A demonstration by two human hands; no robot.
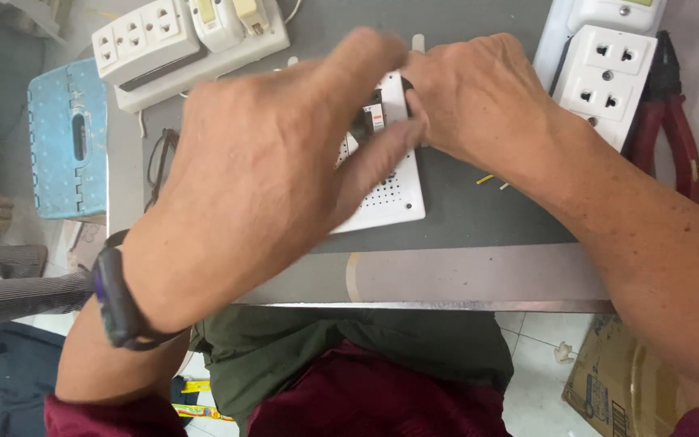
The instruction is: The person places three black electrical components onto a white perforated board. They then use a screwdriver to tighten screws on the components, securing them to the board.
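I am reaching both arms forward over the tabletop (463,275), and they are meeting above its middle. My left hand (260,178), with a dark band on the wrist, is lying palm down across a white perforated board (394,194), its fingers stretched toward the small breaker-like part (375,113) standing at the board's far end. The thumb is pressing in beside that part. My right hand (479,101) is coming in from the right, knuckles up, fingers curled down around the same part from the other side. Both hands are partly closed on it, though I cannot tell how firmly, since my fingers are hiding most of it.

The tabletop is a dark grey sheet with a pale strip and a metal edge along the near side. Below it I am seeing white floor tiles, my dark red and olive clothing, and a cardboard box (616,380) at lower right.

At far left a light blue plastic stool (66,137) is standing off the tabletop. A white power strip (180,44) is lying at the far left, and a white socket plate (604,81) at the far right, with red-handled pliers (677,121) just beside it. Spectacles (159,162) are lying near my left hand. Small yellow wire scraps (487,179) are sitting beside my right forearm.
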